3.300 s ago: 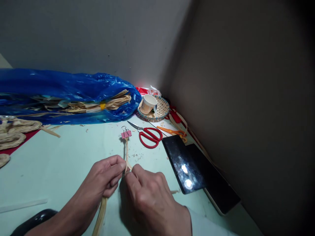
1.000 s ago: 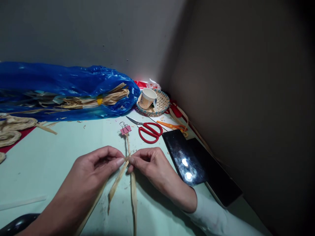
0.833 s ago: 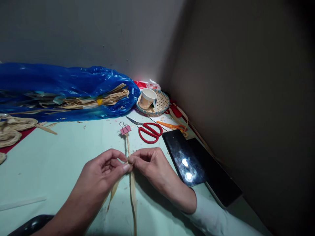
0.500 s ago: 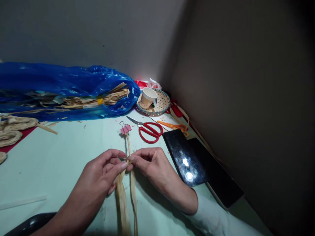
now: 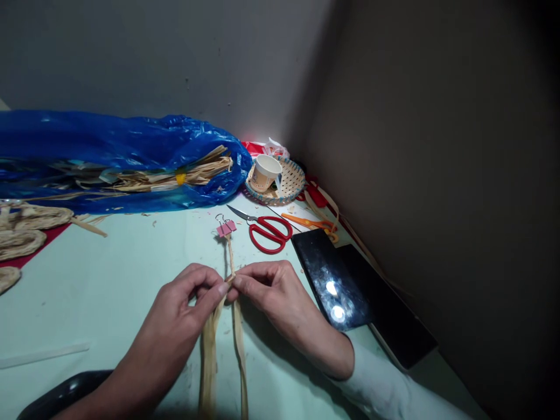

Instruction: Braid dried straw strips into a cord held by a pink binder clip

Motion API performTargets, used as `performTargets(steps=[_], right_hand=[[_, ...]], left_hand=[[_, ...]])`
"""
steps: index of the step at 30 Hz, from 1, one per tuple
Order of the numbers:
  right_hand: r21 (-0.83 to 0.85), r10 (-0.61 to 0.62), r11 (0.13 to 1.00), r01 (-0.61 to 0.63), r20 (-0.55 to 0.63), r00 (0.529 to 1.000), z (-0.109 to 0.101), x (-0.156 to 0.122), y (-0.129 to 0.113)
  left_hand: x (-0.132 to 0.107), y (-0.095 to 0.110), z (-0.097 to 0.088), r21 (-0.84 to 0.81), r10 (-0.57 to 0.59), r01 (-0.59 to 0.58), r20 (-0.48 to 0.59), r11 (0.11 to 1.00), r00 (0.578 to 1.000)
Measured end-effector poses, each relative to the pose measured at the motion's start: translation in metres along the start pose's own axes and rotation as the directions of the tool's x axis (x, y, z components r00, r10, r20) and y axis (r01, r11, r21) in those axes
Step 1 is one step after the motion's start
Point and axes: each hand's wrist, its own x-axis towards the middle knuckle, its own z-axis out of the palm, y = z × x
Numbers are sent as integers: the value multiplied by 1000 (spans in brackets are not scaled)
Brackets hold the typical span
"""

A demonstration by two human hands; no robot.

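A thin twisted cord (image 5: 231, 256) of pale dried plant fibre runs down from a pink binder clip (image 5: 226, 228) on the table. My left hand (image 5: 192, 303) pinches fibre at the cord's lower end between thumb and forefinger. Close against it, my right hand (image 5: 271, 297) pinches the cord at the same spot. Below the fingers, a wide flat fibre strip (image 5: 209, 367) hangs under the left hand, and a narrower strip (image 5: 240, 356) hangs beside the right. The exact crossing of the strips is hidden by the fingertips.
Red-handled scissors (image 5: 270, 233) lie beyond my right hand, near orange scissors (image 5: 312, 223). Two dark flat devices overlap at right, the nearer a tablet (image 5: 328, 280). Behind stand a woven basket (image 5: 291, 181) holding a paper cup (image 5: 265, 173), and a blue plastic bag (image 5: 144, 137) of fibre.
My left thumb and fingers have shifted slightly at the cord's end, and the wide strip has swung a little left. The whole view has moved slightly. Both hands keep their pinch.
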Motion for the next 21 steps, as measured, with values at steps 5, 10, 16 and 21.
performTargets(steps=[5, 10, 16, 21], right_hand=[[26, -17, 1000, 16, 23, 1000, 2, 0, 4], [32, -34, 999, 32, 42, 999, 4, -1, 9], [73, -52, 996, 50, 34, 998, 5, 3, 8], [37, -16, 999, 16, -2, 1000, 4, 3, 4]], left_hand=[[-4, 5, 5, -60, -88, 87, -15, 994, 996], [-9, 7, 9, 26, -74, 75, -48, 997, 996], [-11, 6, 8, 35, -56, 57, -28, 998, 998], [-9, 2, 4, -95, -72, 75, 31, 993, 997]])
